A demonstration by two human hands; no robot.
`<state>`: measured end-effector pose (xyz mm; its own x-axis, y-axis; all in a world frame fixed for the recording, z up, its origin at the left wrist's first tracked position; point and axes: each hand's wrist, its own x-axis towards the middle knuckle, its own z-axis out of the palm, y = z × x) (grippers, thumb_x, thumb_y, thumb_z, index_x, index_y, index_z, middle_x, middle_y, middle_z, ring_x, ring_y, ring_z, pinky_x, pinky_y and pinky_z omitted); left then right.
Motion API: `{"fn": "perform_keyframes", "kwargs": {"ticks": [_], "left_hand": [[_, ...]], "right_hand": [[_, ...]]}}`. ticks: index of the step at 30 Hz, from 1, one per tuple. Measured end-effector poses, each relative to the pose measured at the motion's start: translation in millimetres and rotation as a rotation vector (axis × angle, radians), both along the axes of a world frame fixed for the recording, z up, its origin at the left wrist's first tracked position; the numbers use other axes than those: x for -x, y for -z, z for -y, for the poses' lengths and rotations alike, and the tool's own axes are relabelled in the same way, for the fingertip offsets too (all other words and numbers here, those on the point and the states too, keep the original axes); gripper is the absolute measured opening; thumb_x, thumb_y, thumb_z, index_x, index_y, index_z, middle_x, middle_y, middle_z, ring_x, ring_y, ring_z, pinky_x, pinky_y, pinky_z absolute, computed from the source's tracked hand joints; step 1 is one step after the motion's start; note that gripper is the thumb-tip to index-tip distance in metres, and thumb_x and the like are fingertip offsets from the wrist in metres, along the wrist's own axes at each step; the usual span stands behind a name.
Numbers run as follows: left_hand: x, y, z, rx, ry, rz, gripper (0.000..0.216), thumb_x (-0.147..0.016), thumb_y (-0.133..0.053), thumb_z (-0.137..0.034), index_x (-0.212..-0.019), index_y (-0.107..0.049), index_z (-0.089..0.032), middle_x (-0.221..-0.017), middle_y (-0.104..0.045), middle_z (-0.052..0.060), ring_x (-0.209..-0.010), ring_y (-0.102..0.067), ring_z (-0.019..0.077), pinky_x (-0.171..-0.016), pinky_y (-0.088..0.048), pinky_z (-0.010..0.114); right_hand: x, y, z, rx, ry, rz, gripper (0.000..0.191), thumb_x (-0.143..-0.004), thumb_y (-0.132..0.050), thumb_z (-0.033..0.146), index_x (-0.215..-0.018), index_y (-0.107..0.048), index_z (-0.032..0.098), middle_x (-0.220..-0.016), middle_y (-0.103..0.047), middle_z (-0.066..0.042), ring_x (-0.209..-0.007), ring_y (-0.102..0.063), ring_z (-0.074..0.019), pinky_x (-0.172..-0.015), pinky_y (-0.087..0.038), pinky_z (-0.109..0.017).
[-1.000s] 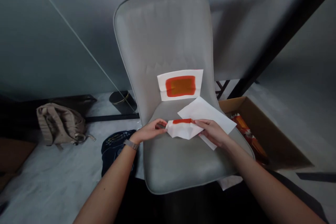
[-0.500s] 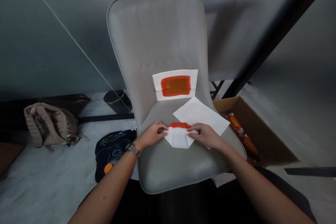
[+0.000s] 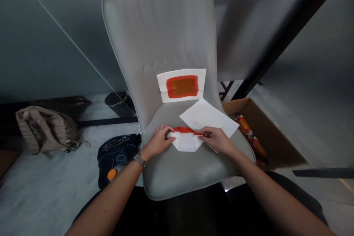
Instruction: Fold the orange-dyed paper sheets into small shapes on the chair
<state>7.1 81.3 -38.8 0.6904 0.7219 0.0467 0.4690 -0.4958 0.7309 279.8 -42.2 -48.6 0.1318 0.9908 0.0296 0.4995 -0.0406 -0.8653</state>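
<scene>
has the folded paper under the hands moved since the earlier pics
Yes, slightly: the folded paper now sits farther from the orange-patched sheet on the chair back, toward the front of the seat.

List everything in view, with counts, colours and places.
Chair: one, grey, centre.
Marked paper: one, white with orange-red rectangle, on backrest.
Loose sheet: one, white, on seat.
Folded paper: one, white with red edge, on seat.
Backpack: one, beige, floor at left.
Printed cloth item: one, dark blue, floor beside chair.
Round object: one, orange, against that cloth.
Round container: one, black, floor behind chair.
Cardboard box: one, brown, floor at right.
Packets: several, orange-red, in box.
Wristwatch: one, silvery, left wrist.
Left hand: one, at folded paper's left end.
Right hand: one, at its right end.
</scene>
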Motion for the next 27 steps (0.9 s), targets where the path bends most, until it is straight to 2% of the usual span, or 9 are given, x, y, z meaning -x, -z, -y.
{"fn": "perform_keyframes", "kwargs": {"ticks": [3, 5, 9, 13, 17, 19, 23, 25, 27], "left_hand": [[0, 1.3, 0, 0.153, -0.04, 0.074, 0.043, -0.088, -0.072, -0.019, -0.127, -0.054, -0.021, -0.101, -0.067, 0.002, -0.088, -0.061, 0.0189, -0.086, -0.051, 0.036], [1, -1.2, 0, 0.168, -0.005, 0.089, 0.046, -0.089, -0.071, -0.019, -0.132, -0.056, -0.021, -0.1, -0.067, 0.002, -0.087, -0.062, 0.0184, -0.086, -0.051, 0.035], [6, -11.1, -3, 0.094, 0.172, 0.064, 0.032, -0.093, -0.073, -0.028, -0.124, -0.07, -0.025, -0.116, -0.069, 0.005, -0.105, -0.064, 0.0216, -0.095, -0.051, 0.037], [10, -11.7, -6, 0.006, 0.185, 0.044, 0.02, -0.102, -0.062, -0.029, -0.116, -0.076, -0.025, -0.109, -0.071, 0.004, -0.099, -0.066, 0.0199, -0.09, -0.052, 0.035], [7, 0.7, -2, -0.235, 0.094, -0.028, 0.019, -0.102, -0.064, -0.034, -0.096, -0.075, -0.021, -0.092, -0.069, 0.003, -0.09, -0.064, 0.021, -0.085, -0.051, 0.036], [6, 6.4, 0, -0.329, 0.074, -0.058, 0.022, -0.102, -0.063, -0.035, -0.093, -0.074, -0.019, -0.089, -0.068, 0.004, -0.088, -0.063, 0.0216, -0.083, -0.051, 0.036], [9, 6.5, 1, -0.41, 0.175, -0.069, 0.02, -0.104, -0.059, -0.028, -0.118, -0.072, -0.022, -0.11, -0.073, 0.006, -0.101, -0.064, 0.0235, -0.093, -0.051, 0.042], [11, -0.5, 0, -0.387, 0.232, -0.073, 0.027, -0.106, -0.054, -0.023, -0.127, -0.07, -0.025, -0.119, -0.073, 0.005, -0.108, -0.065, 0.0235, -0.097, -0.051, 0.043], [13, -10.5, -2, -0.319, 0.251, -0.087, 0.028, -0.106, -0.052, -0.022, -0.126, -0.072, -0.026, -0.117, -0.075, 0.005, -0.107, -0.066, 0.0229, -0.096, -0.053, 0.042]], "right_hand": [[2, 1.9, 4, -0.089, -0.056, 0.074, 0.009, -0.087, -0.065, 0.022, -0.089, -0.074, 0.023, -0.084, -0.073, -0.002, -0.073, -0.065, -0.0182, -0.069, -0.053, -0.032], [4, 3.8, 6, -0.194, -0.088, 0.153, 0.014, -0.088, -0.062, 0.016, -0.089, -0.073, 0.023, -0.089, -0.074, -0.004, -0.083, -0.067, -0.0203, -0.077, -0.055, -0.034], [9, 10.6, 9, -0.344, -0.119, 0.274, 0.024, -0.097, -0.056, 0.015, -0.107, -0.076, 0.023, -0.097, -0.075, -0.006, -0.094, -0.068, -0.0224, -0.085, -0.057, -0.039], [10, 17.1, 12, -0.427, -0.132, 0.345, 0.028, -0.099, -0.056, 0.018, -0.115, -0.078, 0.025, -0.102, -0.076, -0.008, -0.094, -0.069, -0.0233, -0.083, -0.059, -0.04], [12, 18.6, 14, -0.419, -0.108, 0.357, 0.027, -0.102, -0.057, 0.022, -0.121, -0.076, 0.026, -0.107, -0.078, -0.007, -0.096, -0.07, -0.0238, -0.088, -0.058, -0.044], [13, 19.8, 15, -0.416, -0.106, 0.367, 0.028, -0.104, -0.055, 0.022, -0.124, -0.075, 0.025, -0.108, -0.079, -0.006, -0.097, -0.07, -0.0236, -0.088, -0.057, -0.044], [14, 23.3, 17, -0.445, -0.115, 0.423, 0.028, -0.103, -0.055, 0.021, -0.121, -0.076, 0.026, -0.114, -0.079, -0.006, -0.1, -0.07, -0.0259, -0.09, -0.056, -0.046], [15, 22.3, 19, -0.422, -0.096, 0.397, 0.027, -0.102, -0.056, 0.022, -0.119, -0.077, 0.026, -0.112, -0.079, -0.006, -0.099, -0.07, -0.0261, -0.09, -0.055, -0.047], [16, 19.1, 20, -0.371, -0.041, 0.327, 0.025, -0.102, -0.057, 0.025, -0.118, -0.077, 0.026, -0.108, -0.079, -0.006, -0.097, -0.071, -0.0252, -0.09, -0.056, -0.046]]}}
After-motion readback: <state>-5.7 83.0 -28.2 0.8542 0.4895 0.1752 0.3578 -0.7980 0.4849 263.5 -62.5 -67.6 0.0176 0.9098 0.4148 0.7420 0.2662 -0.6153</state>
